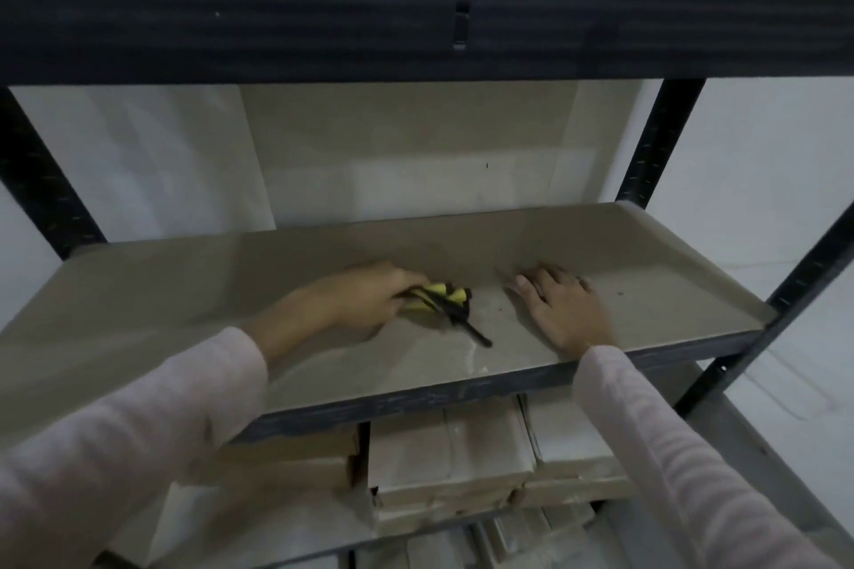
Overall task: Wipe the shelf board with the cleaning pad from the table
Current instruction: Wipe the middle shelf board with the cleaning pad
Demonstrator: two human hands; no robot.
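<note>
**Wiping the middle board**

The shelf board (647, 291), flat, matte beige and dark-edged, carries both hands. The right hand (561, 307) lies flat, fingers spread. The left hand (365, 296) grips the cleaning pad (446, 293), yellow with black straps, mid-board. Wiping looks under way; next, sweep toward the specks (619, 292).
</note>
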